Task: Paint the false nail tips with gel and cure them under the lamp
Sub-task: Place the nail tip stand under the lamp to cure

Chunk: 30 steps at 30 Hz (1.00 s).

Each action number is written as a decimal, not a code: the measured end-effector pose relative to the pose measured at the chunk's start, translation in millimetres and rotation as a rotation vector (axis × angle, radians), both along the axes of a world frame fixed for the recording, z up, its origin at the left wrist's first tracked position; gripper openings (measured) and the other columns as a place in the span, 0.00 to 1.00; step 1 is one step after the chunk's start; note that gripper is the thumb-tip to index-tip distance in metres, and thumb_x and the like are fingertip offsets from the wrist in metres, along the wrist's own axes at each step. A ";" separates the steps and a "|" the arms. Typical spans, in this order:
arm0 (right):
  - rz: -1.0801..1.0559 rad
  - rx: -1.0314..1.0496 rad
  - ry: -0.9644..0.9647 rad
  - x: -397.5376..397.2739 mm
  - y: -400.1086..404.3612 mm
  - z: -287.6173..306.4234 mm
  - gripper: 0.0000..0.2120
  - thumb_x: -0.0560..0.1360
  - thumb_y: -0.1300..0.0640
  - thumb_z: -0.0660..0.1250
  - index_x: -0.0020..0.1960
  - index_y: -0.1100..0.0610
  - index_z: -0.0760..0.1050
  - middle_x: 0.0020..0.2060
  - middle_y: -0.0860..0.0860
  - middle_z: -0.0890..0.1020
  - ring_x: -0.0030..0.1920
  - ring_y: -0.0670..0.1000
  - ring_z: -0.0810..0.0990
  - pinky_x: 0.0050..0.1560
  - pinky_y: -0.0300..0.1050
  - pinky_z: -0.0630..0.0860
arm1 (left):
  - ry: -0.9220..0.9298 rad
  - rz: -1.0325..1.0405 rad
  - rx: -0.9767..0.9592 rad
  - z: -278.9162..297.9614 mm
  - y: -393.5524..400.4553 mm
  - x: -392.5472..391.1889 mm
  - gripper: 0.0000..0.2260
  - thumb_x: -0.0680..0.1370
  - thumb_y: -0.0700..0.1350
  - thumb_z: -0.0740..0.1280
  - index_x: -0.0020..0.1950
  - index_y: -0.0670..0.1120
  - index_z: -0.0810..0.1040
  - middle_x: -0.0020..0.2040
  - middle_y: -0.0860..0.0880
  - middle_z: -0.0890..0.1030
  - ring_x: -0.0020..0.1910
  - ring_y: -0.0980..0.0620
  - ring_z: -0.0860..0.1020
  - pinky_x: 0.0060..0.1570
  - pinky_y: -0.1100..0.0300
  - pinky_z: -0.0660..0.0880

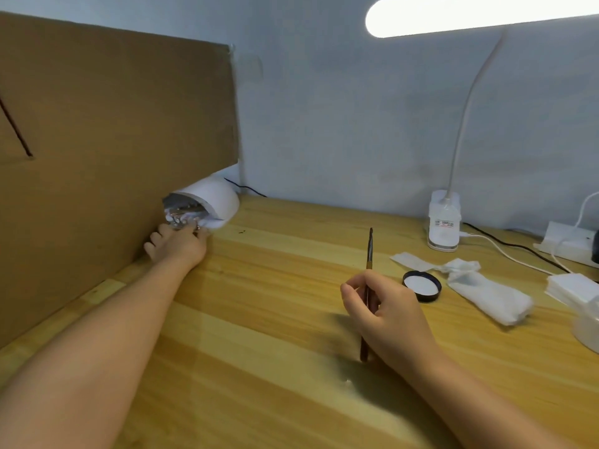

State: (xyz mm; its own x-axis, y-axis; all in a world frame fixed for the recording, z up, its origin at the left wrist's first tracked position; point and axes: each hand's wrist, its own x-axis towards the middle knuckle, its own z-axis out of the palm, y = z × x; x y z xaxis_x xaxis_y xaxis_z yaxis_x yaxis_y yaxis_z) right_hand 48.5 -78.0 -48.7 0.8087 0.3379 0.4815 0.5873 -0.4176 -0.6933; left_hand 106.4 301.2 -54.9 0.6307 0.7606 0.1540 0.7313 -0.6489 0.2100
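The left hand (176, 244) reaches into the lamp (207, 202) at the table's (259, 319) far-left edge; its grip cannot be told. The right hand (385, 315), mid-table, pinches an upright brush (369, 273).

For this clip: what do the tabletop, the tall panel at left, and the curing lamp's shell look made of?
Tabletop: wood, seemingly joined planks in alternating yellow bands with visible grain; light sheen suggests varnish.
Panel: brown corrugated cardboard by its matte, flat look, though no fluted edge shows.
Curing lamp: smooth white shell, probably moulded plastic; the interior looks reflective, possibly metallic.
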 end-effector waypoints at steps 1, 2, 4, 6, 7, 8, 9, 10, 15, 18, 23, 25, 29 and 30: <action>0.004 -0.004 0.004 0.0 0.1 0.5 0.07 0.75 0.48 0.64 0.39 0.49 0.76 0.29 0.46 0.75 0.33 0.45 0.72 0.34 0.47 0.71 | 0.015 -0.002 0.025 -0.3 -2.1 -0.2 0.22 0.81 0.63 0.50 0.72 0.58 0.68 0.68 0.38 0.66 0.66 0.37 0.65 0.67 0.45 0.59; 0.005 -0.009 0.005 0.0 0.3 1.0 0.08 0.75 0.48 0.64 0.39 0.49 0.76 0.29 0.46 0.75 0.33 0.45 0.73 0.34 0.47 0.71 | 0.027 -0.001 0.043 -0.1 -4.7 -0.8 0.23 0.81 0.63 0.50 0.72 0.56 0.69 0.68 0.38 0.66 0.66 0.38 0.64 0.67 0.46 0.58; 0.004 -0.015 0.005 -0.3 0.1 1.5 0.07 0.75 0.48 0.64 0.40 0.48 0.76 0.29 0.46 0.75 0.33 0.45 0.72 0.34 0.47 0.71 | 0.048 0.008 0.063 2.2 -11.1 -2.5 0.23 0.81 0.62 0.50 0.71 0.54 0.70 0.68 0.38 0.66 0.66 0.38 0.64 0.67 0.46 0.58; 0.003 -0.022 0.000 -1.6 -0.3 1.7 0.07 0.75 0.48 0.64 0.40 0.48 0.76 0.28 0.45 0.75 0.33 0.45 0.72 0.34 0.47 0.71 | 0.067 0.006 0.070 6.9 -17.4 -5.3 0.23 0.81 0.61 0.50 0.72 0.53 0.69 0.69 0.39 0.65 0.66 0.38 0.64 0.67 0.46 0.58; 0.003 -0.033 -0.005 -2.5 -0.4 1.9 0.07 0.75 0.48 0.64 0.40 0.48 0.76 0.28 0.45 0.75 0.33 0.45 0.73 0.34 0.47 0.71 | 0.074 -0.001 0.067 9.4 -20.1 -7.0 0.23 0.82 0.61 0.51 0.72 0.53 0.70 0.69 0.39 0.65 0.66 0.39 0.64 0.67 0.46 0.58; 0.004 -0.044 -0.009 -3.0 -0.4 2.1 0.07 0.75 0.47 0.63 0.40 0.48 0.76 0.29 0.44 0.75 0.33 0.45 0.73 0.34 0.47 0.71 | 0.082 -0.012 0.062 11.8 -22.9 -9.3 0.22 0.82 0.60 0.51 0.71 0.54 0.70 0.69 0.40 0.65 0.66 0.39 0.63 0.67 0.46 0.58; 0.005 -0.053 -0.012 -3.4 -0.3 2.3 0.07 0.75 0.47 0.63 0.40 0.48 0.76 0.29 0.44 0.75 0.33 0.45 0.73 0.34 0.47 0.71 | 0.091 -0.026 0.057 13.6 -26.2 -11.8 0.22 0.82 0.60 0.51 0.71 0.55 0.71 0.70 0.40 0.64 0.65 0.39 0.63 0.66 0.46 0.59; 0.005 -0.058 -0.013 -3.6 -0.1 2.4 0.07 0.75 0.47 0.63 0.41 0.48 0.76 0.30 0.44 0.76 0.34 0.44 0.73 0.34 0.47 0.72 | 0.097 -0.043 0.054 14.6 -29.9 -14.7 0.22 0.82 0.61 0.51 0.71 0.56 0.72 0.70 0.41 0.64 0.65 0.39 0.63 0.66 0.46 0.59; -0.027 -0.036 0.005 -3.8 -0.3 3.0 0.08 0.74 0.47 0.63 0.39 0.47 0.75 0.29 0.43 0.75 0.33 0.44 0.73 0.33 0.45 0.71 | 0.048 -0.149 0.071 10.7 -54.9 -30.5 0.21 0.80 0.64 0.51 0.70 0.62 0.72 0.72 0.43 0.63 0.66 0.40 0.63 0.65 0.48 0.60; -0.069 -0.031 0.040 -6.1 -1.1 4.5 0.07 0.74 0.47 0.64 0.39 0.47 0.76 0.29 0.44 0.76 0.34 0.44 0.74 0.34 0.47 0.72 | 0.033 -0.229 0.083 7.5 -78.8 -42.6 0.23 0.79 0.66 0.51 0.70 0.62 0.71 0.72 0.45 0.64 0.66 0.41 0.62 0.65 0.47 0.59; -0.123 -0.061 0.160 -6.9 -2.5 23.5 0.09 0.74 0.44 0.63 0.39 0.46 0.76 0.34 0.42 0.79 0.38 0.42 0.76 0.38 0.46 0.74 | 0.039 -0.375 0.073 10.0 -133.7 -62.2 0.18 0.81 0.57 0.55 0.69 0.61 0.72 0.67 0.45 0.69 0.64 0.42 0.64 0.65 0.48 0.59; -0.110 -0.013 0.211 -6.8 -3.8 37.2 0.10 0.74 0.42 0.62 0.41 0.46 0.76 0.36 0.43 0.80 0.40 0.43 0.78 0.43 0.50 0.78 | 0.060 -0.468 0.070 11.1 -156.3 -70.5 0.20 0.80 0.48 0.54 0.71 0.60 0.70 0.66 0.45 0.69 0.64 0.43 0.63 0.64 0.49 0.59; -0.075 -0.019 0.193 -17.0 -11.2 55.7 0.11 0.75 0.41 0.60 0.44 0.46 0.75 0.37 0.44 0.81 0.42 0.45 0.80 0.46 0.56 0.79 | 0.093 -0.597 0.071 16.5 -200.9 -82.0 0.23 0.77 0.45 0.55 0.71 0.60 0.70 0.70 0.44 0.68 0.66 0.42 0.63 0.64 0.49 0.59; -0.077 -0.040 0.169 -20.9 -16.3 57.9 0.11 0.75 0.41 0.59 0.44 0.46 0.75 0.37 0.44 0.80 0.42 0.45 0.80 0.46 0.56 0.79 | 0.093 -0.628 0.057 17.2 -213.0 -84.0 0.23 0.77 0.45 0.55 0.70 0.60 0.70 0.70 0.44 0.67 0.66 0.41 0.63 0.64 0.49 0.59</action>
State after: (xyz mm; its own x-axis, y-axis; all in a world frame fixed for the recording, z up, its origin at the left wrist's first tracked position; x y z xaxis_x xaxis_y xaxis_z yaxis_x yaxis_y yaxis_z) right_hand 27.6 -94.3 9.3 0.9013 0.2879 0.3238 0.4288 -0.4863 -0.7613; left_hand 22.3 88.2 -37.7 0.9665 0.2335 0.1068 0.2211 -0.9683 0.1162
